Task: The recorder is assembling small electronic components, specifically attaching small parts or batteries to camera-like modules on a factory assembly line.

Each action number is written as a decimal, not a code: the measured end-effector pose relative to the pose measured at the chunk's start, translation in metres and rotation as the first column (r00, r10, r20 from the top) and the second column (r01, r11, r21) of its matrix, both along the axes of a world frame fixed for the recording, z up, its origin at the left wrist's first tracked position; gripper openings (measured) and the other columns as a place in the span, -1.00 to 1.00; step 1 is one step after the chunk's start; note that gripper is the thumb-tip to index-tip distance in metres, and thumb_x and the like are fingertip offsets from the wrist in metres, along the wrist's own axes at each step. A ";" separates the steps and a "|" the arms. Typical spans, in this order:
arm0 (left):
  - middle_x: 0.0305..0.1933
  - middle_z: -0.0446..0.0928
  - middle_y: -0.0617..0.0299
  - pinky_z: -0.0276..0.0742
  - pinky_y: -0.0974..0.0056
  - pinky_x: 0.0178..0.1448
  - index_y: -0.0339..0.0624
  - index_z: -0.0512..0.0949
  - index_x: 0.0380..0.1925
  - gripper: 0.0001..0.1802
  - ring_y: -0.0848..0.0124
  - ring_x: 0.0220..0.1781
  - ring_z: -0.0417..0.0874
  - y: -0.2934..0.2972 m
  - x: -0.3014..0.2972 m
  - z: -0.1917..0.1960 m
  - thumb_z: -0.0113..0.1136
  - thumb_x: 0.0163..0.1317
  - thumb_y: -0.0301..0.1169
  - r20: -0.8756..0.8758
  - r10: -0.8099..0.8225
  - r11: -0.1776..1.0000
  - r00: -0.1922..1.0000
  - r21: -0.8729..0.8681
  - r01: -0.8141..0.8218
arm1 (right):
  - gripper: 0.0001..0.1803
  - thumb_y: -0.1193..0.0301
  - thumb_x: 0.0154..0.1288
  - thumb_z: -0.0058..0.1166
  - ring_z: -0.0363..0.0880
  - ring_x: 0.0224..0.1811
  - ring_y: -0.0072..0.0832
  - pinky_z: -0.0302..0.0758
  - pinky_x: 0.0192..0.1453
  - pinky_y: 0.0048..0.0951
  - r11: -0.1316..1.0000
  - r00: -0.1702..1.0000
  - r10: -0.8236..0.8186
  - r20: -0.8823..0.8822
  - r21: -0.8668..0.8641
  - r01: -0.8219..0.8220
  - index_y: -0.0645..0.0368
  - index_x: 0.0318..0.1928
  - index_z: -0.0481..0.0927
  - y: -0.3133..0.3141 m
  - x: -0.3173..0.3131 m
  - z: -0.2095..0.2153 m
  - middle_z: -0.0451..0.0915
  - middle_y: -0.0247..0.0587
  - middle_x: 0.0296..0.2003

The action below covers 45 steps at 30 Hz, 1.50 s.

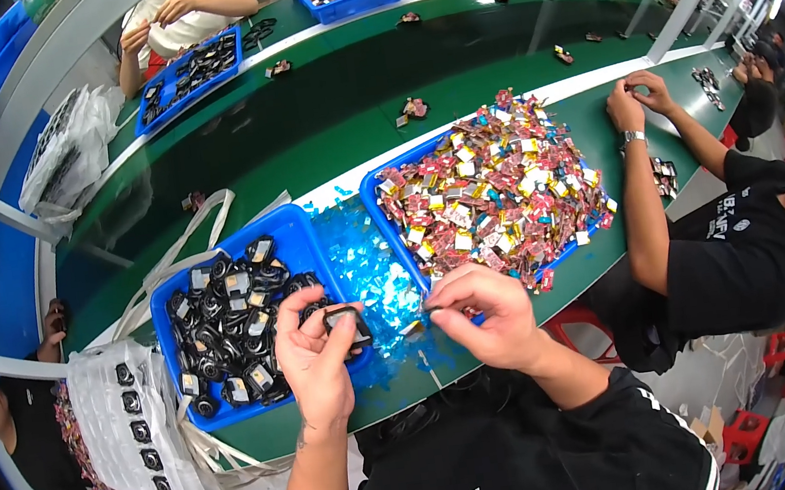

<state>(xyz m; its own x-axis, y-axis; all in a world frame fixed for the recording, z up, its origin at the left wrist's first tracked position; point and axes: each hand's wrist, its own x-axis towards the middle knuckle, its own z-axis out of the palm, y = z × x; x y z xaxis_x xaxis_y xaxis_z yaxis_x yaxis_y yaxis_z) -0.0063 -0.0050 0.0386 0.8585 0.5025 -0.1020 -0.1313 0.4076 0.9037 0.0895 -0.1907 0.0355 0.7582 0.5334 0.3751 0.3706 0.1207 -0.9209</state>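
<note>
My left hand (314,362) is closed on a black rounded-square part (349,329) that looks like a watch case, held above the right edge of a blue tray (320,249). That tray is heaped with black watch-like pieces (234,308), some showing pale squares. Thumb and fingers of my right hand (491,316) pinch together at a small dark piece, too small to name. The right hand is just in front of a second blue tray (386,236), piled high with small red, yellow and white circuit-like parts (494,193). Between the trays lies a scatter of shiny blue film pieces (373,282).
A green conveyor belt (317,107) runs beyond the trays, carrying a few small parts. White straps (174,262) lie by the left tray, beside a white sheet holding black pieces (136,428). A co-worker in black (714,225) works at my right; others sit across the belt.
</note>
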 end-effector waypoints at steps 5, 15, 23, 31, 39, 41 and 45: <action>-0.13 0.52 0.13 0.68 0.32 -0.27 -0.23 0.42 -0.01 -0.75 0.29 -0.31 0.68 -0.010 0.002 0.007 0.12 0.32 -0.56 -0.088 -0.028 0.949 0.996 -0.317 -0.002 | -0.81 0.73 0.23 0.03 0.59 -0.21 -0.49 0.59 -0.15 -0.47 0.944 0.933 0.204 -0.296 0.312 -0.107 0.26 -0.24 0.34 0.005 -0.007 -0.015 0.54 -0.07 -0.20; -0.23 0.63 0.13 0.53 0.50 -0.13 -0.41 0.61 -0.16 -0.77 0.52 -0.21 0.63 -0.001 0.001 0.003 0.18 0.15 -0.73 -0.200 -0.075 0.718 0.977 0.669 0.193 | -0.75 0.67 0.22 0.13 0.61 -0.30 -0.56 0.54 -0.22 -0.55 0.987 0.990 0.129 -0.062 -0.092 -0.135 0.28 -0.07 0.62 0.003 -0.005 -0.003 0.64 -0.20 -0.28; -0.21 0.63 0.10 0.60 0.37 -0.04 -0.40 0.40 0.04 -0.64 0.43 -0.17 0.67 -0.009 0.005 -0.002 0.12 0.22 -0.72 0.048 0.111 0.986 0.993 0.123 -0.116 | -0.82 0.65 0.18 0.19 0.60 -0.28 -0.59 0.53 -0.21 -0.55 0.997 0.940 0.068 -0.335 -0.018 -0.079 0.28 -0.17 0.63 0.008 -0.015 -0.001 0.64 -0.20 -0.30; -0.13 0.62 0.05 0.59 0.42 -0.08 -0.48 0.59 -0.12 -0.75 0.44 -0.15 0.66 -0.022 0.010 -0.003 0.24 0.16 -0.70 -0.065 0.000 0.896 0.998 0.444 0.029 | -0.88 0.66 0.13 0.25 0.53 -0.43 -0.66 0.47 -0.32 -0.62 0.997 0.987 0.014 -0.163 -0.070 -0.026 0.29 -0.29 0.62 0.012 -0.014 0.004 0.61 -0.27 -0.38; 0.26 0.41 0.00 0.46 0.26 0.25 -0.47 0.31 0.26 -0.54 0.40 0.20 0.49 -0.026 -0.010 -0.009 0.01 0.38 -0.58 0.076 -0.331 0.942 0.941 0.091 0.324 | -0.85 0.69 0.05 0.28 0.41 -0.60 -0.65 0.31 -0.52 -0.59 0.981 0.993 -0.102 0.065 -0.156 0.111 0.27 -0.35 0.62 0.018 -0.019 0.015 0.58 -0.28 -0.53; 0.25 0.42 -0.10 0.48 0.18 0.26 -0.48 0.22 0.31 -0.47 0.29 0.21 0.51 -0.026 -0.012 -0.015 0.02 0.37 -0.59 0.124 -0.305 0.951 0.944 0.089 0.296 | -0.86 0.69 0.05 0.27 0.45 -0.60 -0.59 0.35 -0.51 -0.56 0.978 0.992 -0.052 0.111 -0.197 0.074 0.27 -0.35 0.62 0.019 -0.018 0.023 0.60 -0.25 -0.51; 0.32 0.35 0.01 0.50 0.33 0.23 -0.43 0.23 0.33 -0.45 0.43 0.19 0.50 -0.029 -0.017 -0.015 0.04 0.33 -0.68 0.134 -0.206 0.978 0.969 0.001 0.208 | -0.87 0.67 0.06 0.25 0.59 -0.52 -0.35 0.46 -0.45 -0.42 0.948 0.969 0.023 0.244 -0.313 0.056 0.24 -0.36 0.63 0.024 -0.016 0.039 0.65 -0.19 -0.45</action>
<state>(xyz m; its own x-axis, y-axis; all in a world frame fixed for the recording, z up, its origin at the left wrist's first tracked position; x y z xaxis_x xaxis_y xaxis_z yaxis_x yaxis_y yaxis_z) -0.0230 -0.0336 0.0235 0.9501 0.3115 0.0143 -0.1607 0.4500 0.8784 0.0733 -0.1668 0.0747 0.6755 0.6420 0.3627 0.5861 -0.1691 -0.7924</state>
